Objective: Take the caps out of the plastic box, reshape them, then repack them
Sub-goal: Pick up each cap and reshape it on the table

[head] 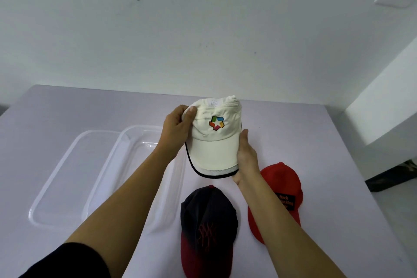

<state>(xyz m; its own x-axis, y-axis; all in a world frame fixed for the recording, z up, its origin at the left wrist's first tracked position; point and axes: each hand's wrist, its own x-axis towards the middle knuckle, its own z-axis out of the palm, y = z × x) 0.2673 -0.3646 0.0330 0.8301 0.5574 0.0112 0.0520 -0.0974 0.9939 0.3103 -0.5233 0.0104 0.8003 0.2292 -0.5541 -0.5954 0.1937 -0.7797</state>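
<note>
White cap (214, 142) sits mid-frame, held up off the bench (316, 137), brim toward me, coloured logo facing the camera. Crown is creased and slumped at the top, so I judge the reshaping step is under way on this one, not finished.

My left hand (178, 128) is closed on the cap's left crown edge, thumb pressed over the fabric, the other fingers hidden behind. My right hand (246, 158) is wrapped along the right side of the brim, fingers (244, 134) curled up against the crown seam. Both hands have hold of this cap and nothing else.

Lower centre of the frame: dark cap (207, 228) with a red brim, lying on the bench. Just to its right, the red cap (282, 189), partly under my right forearm. Both are out of the box and close beside each other; I cannot tell if they touch.

Left of centre: clear plastic box (106, 165) and what looks like its lid (49, 178) beside it, overlapping. I see nothing in the box.

Risks as I read them:
- Squeezing the brim side too hard could kink it instead of curving it.
- Pulling with the left thumb alone could leave the crown dented.
- Lowering my right forearm could drag or flatten the red cap beneath it.
- Transparent box rim is hard to see; repacking could catch on it.
</note>
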